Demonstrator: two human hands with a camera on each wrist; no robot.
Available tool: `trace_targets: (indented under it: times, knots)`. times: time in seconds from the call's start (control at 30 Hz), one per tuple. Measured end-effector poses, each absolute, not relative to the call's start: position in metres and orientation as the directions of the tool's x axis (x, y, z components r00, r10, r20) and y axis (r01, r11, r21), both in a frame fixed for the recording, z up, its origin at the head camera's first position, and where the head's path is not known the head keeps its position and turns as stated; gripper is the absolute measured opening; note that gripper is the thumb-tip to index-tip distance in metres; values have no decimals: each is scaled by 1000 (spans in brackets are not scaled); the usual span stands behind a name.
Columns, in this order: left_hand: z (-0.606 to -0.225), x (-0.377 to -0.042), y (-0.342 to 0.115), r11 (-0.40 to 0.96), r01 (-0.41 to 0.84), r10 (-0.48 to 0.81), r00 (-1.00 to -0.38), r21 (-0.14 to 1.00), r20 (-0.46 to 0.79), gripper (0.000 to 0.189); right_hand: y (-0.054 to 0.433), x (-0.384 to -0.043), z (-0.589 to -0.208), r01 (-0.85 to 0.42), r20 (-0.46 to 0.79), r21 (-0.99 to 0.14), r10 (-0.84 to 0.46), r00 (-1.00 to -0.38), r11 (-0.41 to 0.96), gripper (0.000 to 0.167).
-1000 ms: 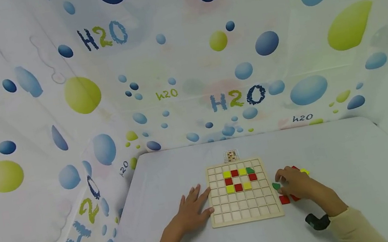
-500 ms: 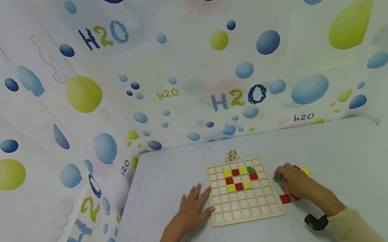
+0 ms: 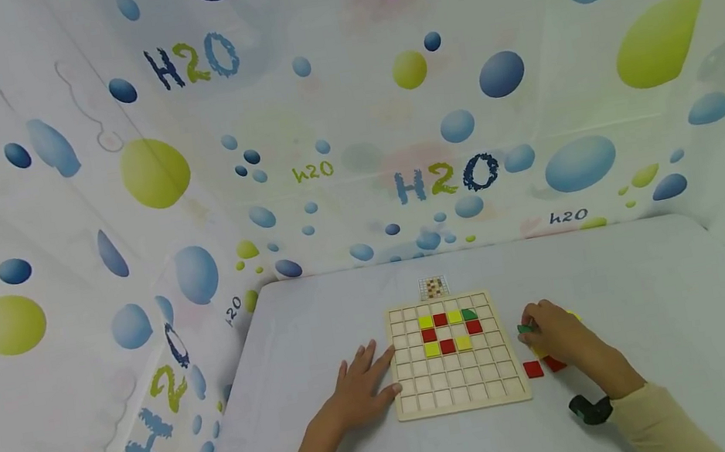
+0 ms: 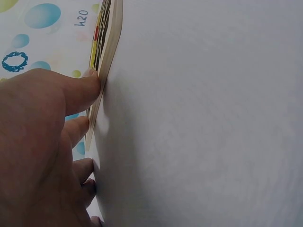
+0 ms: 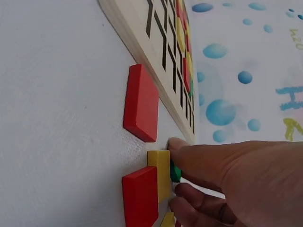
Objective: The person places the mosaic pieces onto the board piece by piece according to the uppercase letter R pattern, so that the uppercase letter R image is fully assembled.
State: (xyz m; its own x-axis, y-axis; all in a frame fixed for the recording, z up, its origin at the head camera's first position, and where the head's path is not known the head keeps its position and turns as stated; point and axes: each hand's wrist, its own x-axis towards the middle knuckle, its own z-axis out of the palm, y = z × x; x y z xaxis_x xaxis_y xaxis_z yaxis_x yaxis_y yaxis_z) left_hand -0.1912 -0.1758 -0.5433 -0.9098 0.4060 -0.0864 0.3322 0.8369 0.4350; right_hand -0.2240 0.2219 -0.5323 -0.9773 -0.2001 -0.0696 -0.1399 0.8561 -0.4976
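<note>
My left hand (image 3: 358, 392) lies with spread fingers at the left edge of a wooden grid board (image 3: 431, 402); thumb and forefinger touch its rim. To the right of the board, my right hand (image 3: 556, 331) pinches a green tile (image 3: 525, 328) with a curved side; the thumb partly hides it in the right wrist view. Loose red and yellow tiles lie under and around that hand, including a red tile (image 5: 141, 104) by the board and a yellow tile (image 5: 163, 175) next to another red tile (image 5: 140, 196). On the board, yellow, red and green tiles form a ring.
A small printed pattern card (image 3: 433, 287) lies behind the board's far edge. White cloth covers the table (image 3: 319, 310), and a sheet (image 3: 344, 104) printed with drops hangs behind it. Each wrist wears a black camera.
The green tile has shifted away from me and slightly right along with my right hand, uncovering a yellow tile below. My left hand stays at the board's edge.
</note>
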Motion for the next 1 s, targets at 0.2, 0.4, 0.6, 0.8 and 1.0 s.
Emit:
trace_targets:
  times: [0.2, 0.4, 0.6, 0.8, 1.0]
  knots:
    - [-540, -191, -176, 830, 340, 413, -907, 442, -78, 68, 221, -224, -532, -139, -91, -561, -228, -969, 816, 22]
    - [-543, -191, -176, 837, 333, 405, -911, 433, -81, 68, 221, -224, -539, -165, -40, -545, -221, -974, 822, 25]
    - [-546, -192, -177, 842, 339, 407, -910, 420, -79, 68, 220, -225, -540, -223, 1, -507, -258, -966, 833, 23]
    - [-544, -191, -176, 844, 328, 400, -912, 423, -90, 68, 218, -223, -542, -148, -10, -516, -179, -984, 844, 29]
    - [-543, -191, -176, 843, 328, 402, -910, 427, -95, 68, 213, -217, -539, -169, 42, -516, -172, -984, 840, 21]
